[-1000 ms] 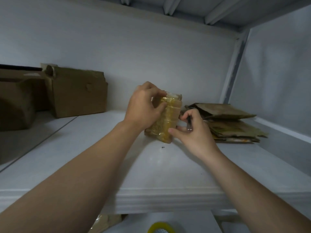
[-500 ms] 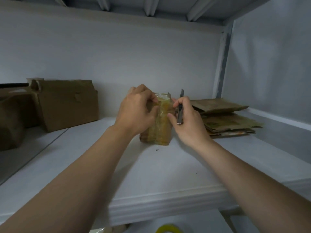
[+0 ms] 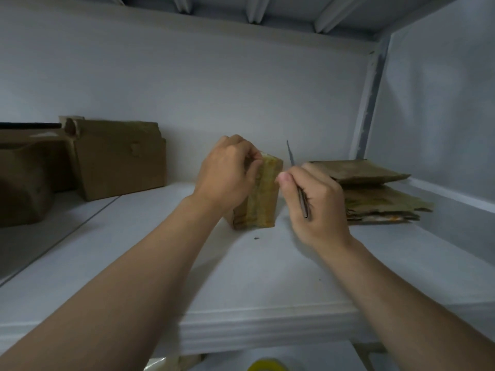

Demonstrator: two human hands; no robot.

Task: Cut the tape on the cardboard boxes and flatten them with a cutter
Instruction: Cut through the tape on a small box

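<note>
A small cardboard box (image 3: 263, 195) wrapped in shiny yellowish tape stands upright on the white shelf (image 3: 241, 277). My left hand (image 3: 227, 175) grips its top left side, fingers curled over the upper edge. My right hand (image 3: 316, 204) holds a thin cutter (image 3: 297, 180) just right of the box, blade pointing up past the box's top corner. The thumb tip sits close to the box's right edge.
A stack of flattened cardboard (image 3: 372, 194) lies at the right against the shelf wall. Two brown boxes stand at the back left: a larger one (image 3: 120, 159) and a crumpled one (image 3: 24, 183) at the left edge. A yellow tape roll (image 3: 267, 366) shows below the shelf.
My right hand has drawn slightly away from the box to the right, and the cutter blade now stands clear above the box's top. The left hand keeps its grip.
</note>
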